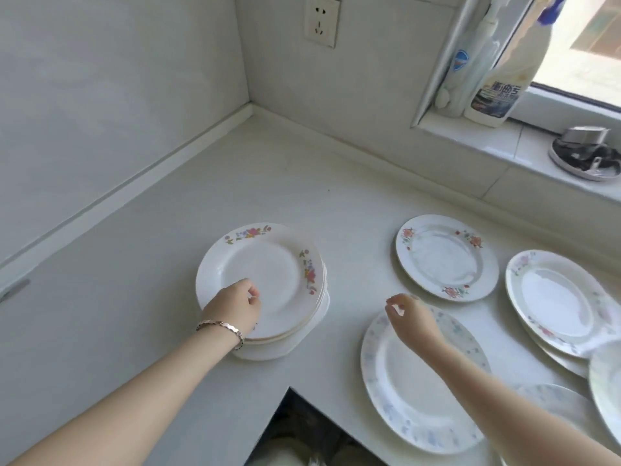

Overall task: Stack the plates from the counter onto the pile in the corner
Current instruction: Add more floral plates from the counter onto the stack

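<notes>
A pile of white plates [275, 264] with flower prints stands on the white counter [141, 297], left of centre. My left hand [235, 307] rests on the near rim of the top plate, fingers curled, wrist wearing a bracelet. My right hand [408, 317] hovers over the far edge of a large blue-patterned plate [413, 398] with fingers loosely apart and nothing in it. A red-flowered plate [443, 257] lies flat further back. At the right sits a pink-flowered plate [557, 301] on top of another plate.
More plates overlap at the right edge [608, 385]. A windowsill [487, 142] holds a cleaner bottle [497, 92] and a small metal dish [584, 156]. A wall socket [321, 23] is above the corner. The counter has a cut-out edge [289, 391] near me.
</notes>
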The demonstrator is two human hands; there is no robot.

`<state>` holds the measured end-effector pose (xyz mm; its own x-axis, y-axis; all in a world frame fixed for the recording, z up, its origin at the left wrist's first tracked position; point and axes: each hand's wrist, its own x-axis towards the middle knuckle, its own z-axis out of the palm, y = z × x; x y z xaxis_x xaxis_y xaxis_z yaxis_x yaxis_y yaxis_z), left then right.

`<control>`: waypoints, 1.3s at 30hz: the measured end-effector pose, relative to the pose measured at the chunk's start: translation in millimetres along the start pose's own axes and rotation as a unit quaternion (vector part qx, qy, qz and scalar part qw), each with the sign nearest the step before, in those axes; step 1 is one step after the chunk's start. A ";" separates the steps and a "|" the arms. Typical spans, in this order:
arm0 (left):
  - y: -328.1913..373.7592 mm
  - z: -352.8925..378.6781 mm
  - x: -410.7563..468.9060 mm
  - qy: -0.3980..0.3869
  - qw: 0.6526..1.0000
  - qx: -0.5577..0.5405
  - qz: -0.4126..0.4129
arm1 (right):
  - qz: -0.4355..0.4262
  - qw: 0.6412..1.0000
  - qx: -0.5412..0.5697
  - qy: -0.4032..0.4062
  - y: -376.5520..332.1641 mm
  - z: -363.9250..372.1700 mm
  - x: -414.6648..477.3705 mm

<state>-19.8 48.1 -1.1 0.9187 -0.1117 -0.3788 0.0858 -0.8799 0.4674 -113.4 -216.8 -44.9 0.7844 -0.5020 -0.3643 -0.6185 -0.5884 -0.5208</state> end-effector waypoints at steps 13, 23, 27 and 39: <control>76.3 62.3 -16.3 -0.046 0.997 0.043 0.047 | 0.175 0.982 -0.046 -0.046 129.6 -42.2 9.6; 65.0 57.6 -20.7 -0.038 0.999 -0.005 0.010 | 0.036 0.996 0.086 0.003 95.6 -81.4 7.4; 46.8 37.1 -16.6 -0.008 0.999 -0.038 -0.016 | 0.032 0.975 0.217 0.033 58.5 -98.9 0.6; -39.4 -17.5 -7.4 0.066 0.990 -0.068 -0.108 | 0.104 0.907 0.406 0.032 -76.8 -0.5 10.3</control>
<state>-23.2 91.6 -2.7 0.9144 0.1416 -0.3792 0.3293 -0.8050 0.4935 -57.9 -177.2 -8.2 0.6341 -0.5995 -0.4884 -0.4946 0.1711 -0.8521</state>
